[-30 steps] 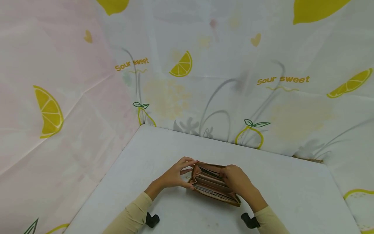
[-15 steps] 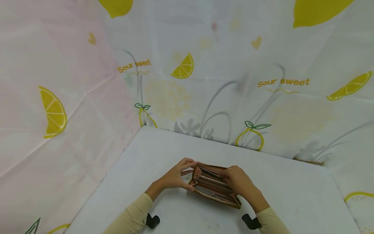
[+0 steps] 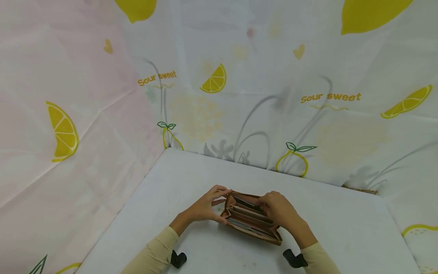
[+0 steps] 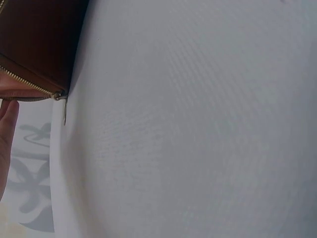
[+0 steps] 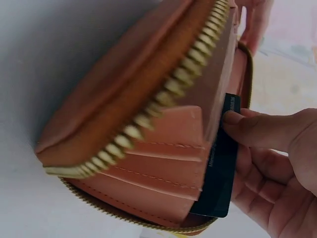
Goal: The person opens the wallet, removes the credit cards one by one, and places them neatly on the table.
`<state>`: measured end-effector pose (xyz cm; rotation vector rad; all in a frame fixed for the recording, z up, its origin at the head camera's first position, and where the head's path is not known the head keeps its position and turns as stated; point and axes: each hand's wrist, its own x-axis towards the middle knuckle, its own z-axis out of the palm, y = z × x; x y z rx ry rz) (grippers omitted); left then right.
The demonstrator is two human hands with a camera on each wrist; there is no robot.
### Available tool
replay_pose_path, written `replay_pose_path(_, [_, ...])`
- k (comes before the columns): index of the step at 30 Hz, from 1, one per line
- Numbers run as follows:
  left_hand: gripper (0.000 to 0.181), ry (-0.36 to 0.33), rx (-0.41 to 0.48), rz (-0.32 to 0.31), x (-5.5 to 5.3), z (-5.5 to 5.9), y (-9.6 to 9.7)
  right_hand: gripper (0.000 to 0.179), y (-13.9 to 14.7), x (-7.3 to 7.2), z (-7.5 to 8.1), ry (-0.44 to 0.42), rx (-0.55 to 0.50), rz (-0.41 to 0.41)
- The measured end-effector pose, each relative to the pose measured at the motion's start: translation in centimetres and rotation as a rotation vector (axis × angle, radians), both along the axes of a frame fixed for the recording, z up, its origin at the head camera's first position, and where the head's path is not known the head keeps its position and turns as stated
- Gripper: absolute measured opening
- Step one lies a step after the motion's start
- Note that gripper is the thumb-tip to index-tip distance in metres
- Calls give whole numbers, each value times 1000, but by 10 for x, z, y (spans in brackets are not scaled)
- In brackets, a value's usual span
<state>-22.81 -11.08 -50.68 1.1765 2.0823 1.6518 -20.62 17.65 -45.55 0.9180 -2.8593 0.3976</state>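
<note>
A brown zip-around wallet is spread wide, its compartments facing up. My left hand holds its left end, thumb on the near edge and fingers on the far edge. In the left wrist view, a finger touches the wallet beside the zip pull. My right hand reaches into the far compartment. Up close in the right wrist view, its thumb and fingers pinch a dark card with small lettering. Pink card slots lie beside the card; its inner edge is hidden behind them.
The white tabletop surrounds the wallet. Lemon-printed sheets rise behind it and at the left. Beside my wrists are black fittings.
The head view has tilted slightly. My right hand has shifted only a little at the far compartment, and my left hand keeps its hold on the wallet.
</note>
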Motion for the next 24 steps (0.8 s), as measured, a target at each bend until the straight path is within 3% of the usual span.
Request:
replay_pose_path(9, [94,9,-8,-3,2,2,0,10,9,-4,15,-52,-113,57])
replay_pose_path(18, [93,10,-9,8,1,2,0,10,26,-5,37,-96,-204,16])
replay_pose_path(24, [93,3,-10,8,1,3,1,10,35,0,42,-112,-210,-4])
